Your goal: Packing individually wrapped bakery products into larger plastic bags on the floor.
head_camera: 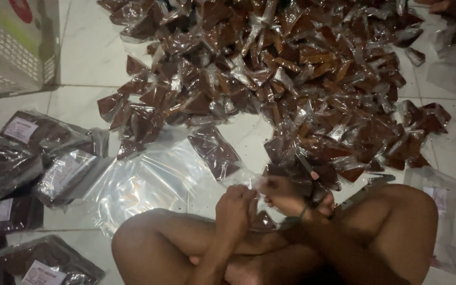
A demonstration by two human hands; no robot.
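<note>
Low in the frame, above crossed legs, the left hand (234, 207) and right hand (282, 194) meet — both pinch one clear packet (250, 182) between them. A heap of brown packets (302, 79) fills the upper right; filled bags (38, 158) lie at left.

A small clear packet (253, 182) of dark brown filling, pinched between both hands above the lap.

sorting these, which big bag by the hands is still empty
The clear bag flat on the tiles left of the left hand; the labelled bags beyond are filled.
</note>
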